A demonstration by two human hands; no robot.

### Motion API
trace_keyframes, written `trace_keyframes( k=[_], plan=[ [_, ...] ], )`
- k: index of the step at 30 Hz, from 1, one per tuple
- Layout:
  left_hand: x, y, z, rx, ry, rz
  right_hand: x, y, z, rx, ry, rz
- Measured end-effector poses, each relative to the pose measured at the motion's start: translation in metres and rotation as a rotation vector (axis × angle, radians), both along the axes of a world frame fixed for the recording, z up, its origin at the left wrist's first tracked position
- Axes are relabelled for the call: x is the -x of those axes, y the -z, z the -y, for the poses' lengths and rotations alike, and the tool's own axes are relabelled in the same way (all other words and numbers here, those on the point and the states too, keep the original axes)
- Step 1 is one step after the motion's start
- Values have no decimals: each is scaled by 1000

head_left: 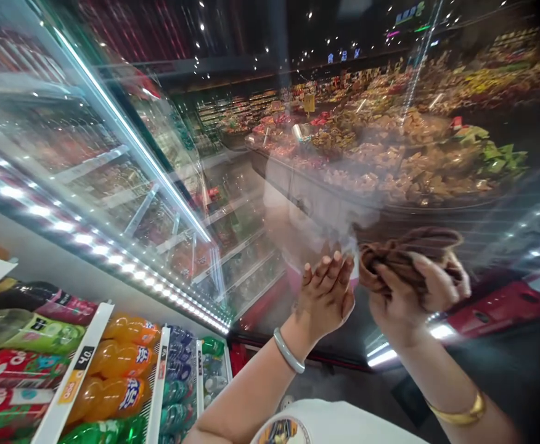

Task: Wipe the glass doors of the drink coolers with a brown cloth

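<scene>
A glass door [261,228] of a drinks cooler fills the middle of the head view, with a see-through mix of reflections and goods on it. My left hand [326,293], with a pale bangle on its wrist, lies against the glass with its fingers stretched out. Just to its right, my right hand [409,296], wearing a gold bangle, is closed round a bunched brown cloth [385,256]. The cloth is up at the glass; whether it presses on it I cannot tell. The right fingertips are partly hidden by the folds.
Cooler shelves at lower left hold orange soda bottles [117,357], red drink packs [15,376] and blue-capped bottles [180,351], divided by white price strips [78,370]. A bright light strip [89,240] runs along the frame. Piles of packaged snacks [399,160] show in the glass.
</scene>
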State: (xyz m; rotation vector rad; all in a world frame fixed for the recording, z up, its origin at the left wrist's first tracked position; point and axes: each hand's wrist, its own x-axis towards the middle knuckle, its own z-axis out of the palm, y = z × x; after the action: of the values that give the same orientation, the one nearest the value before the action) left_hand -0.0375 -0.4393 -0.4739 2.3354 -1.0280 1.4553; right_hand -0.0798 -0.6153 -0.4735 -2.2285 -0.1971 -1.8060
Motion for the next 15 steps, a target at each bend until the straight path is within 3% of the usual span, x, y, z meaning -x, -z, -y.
trace_keyframes(
  k=[2,5,7,9,12,15],
  plan=[
    [-3,2,-10,25,-12,-4,-4,1,-15,158,-15,116],
    [-11,6,-34,36,-17,7,4,14,-17,338,-107,7],
    [-16,9,-48,29,-13,10,9,16,-12,326,-99,-17],
    [-19,12,-56,21,-7,-3,7,5,-14,260,-30,53],
    [-20,16,-62,22,18,-13,-9,-15,-43,188,38,185],
    [-21,21,-72,73,43,-28,-18,-10,-77,274,-67,105]
  ],
)
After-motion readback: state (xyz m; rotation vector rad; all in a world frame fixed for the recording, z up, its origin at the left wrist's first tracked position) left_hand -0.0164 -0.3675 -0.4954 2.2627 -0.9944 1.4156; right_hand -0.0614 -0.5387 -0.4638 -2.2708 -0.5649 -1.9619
